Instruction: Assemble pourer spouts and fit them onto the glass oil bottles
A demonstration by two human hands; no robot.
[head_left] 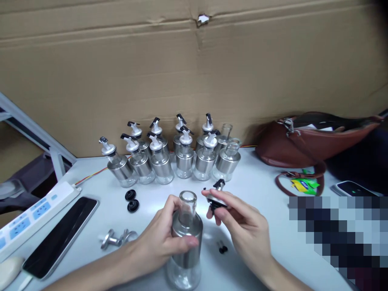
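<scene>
A glass bottle (187, 258) with a steel band round its body stands open-necked at the front of the table. My left hand (165, 234) wraps its fingers and thumb around the band and shoulder. Just right of the bottle's mouth, my right hand (242, 222) pinches a pour spout stopper (216, 199) with a black lever and black plug, apart from the bottle. Below the right hand lie small black-tipped parts (222, 247). Two black rubber stoppers (132, 206) and loose metal spout parts (112, 239) lie left of the left hand.
Several similar bottles (162, 165) with spouts stand at the back; two (228, 161) at the right have open necks. A phone (62, 236) and power strip (36, 214) lie left. A brown handbag (279, 145) sits right, before the cardboard wall (136, 72).
</scene>
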